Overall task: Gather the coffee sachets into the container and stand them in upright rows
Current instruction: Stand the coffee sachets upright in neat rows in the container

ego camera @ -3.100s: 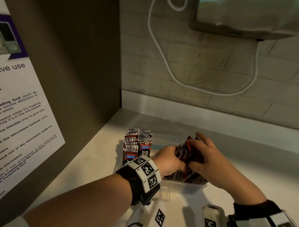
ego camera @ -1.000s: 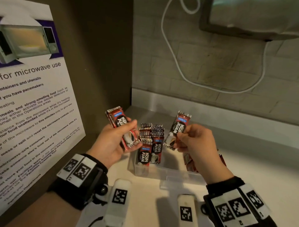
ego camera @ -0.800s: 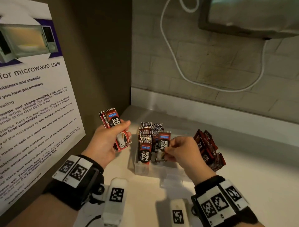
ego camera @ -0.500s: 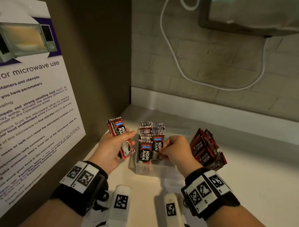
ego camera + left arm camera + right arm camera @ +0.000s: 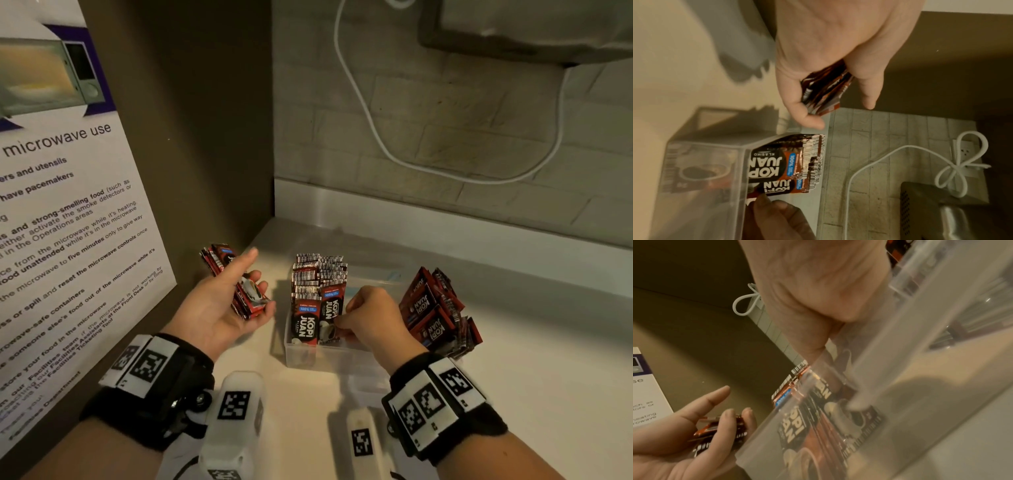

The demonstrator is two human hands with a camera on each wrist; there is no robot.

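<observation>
Broadly, the job looks partway done. On the pale table stands the clear container, and its left end already holds two upright rows of coffee sachets, packed face to back and reaching toward the wall. The rest of the box, to the right of those rows, looks mostly unfilled through the plastic. At the container's right end, a loose heap of sachets leans at all angles, seemingly in or against the box; these still need standing up. The left hand, palm up beside the box, cradles a small stack of sachets under lightly curled fingers, thumb lifted off it. The right hand reaches into the container and pinches the front sachet of the right-hand row, seating it upright. My judgement: the held stack goes in next, then the heap, so well over half the sorting remains.
</observation>
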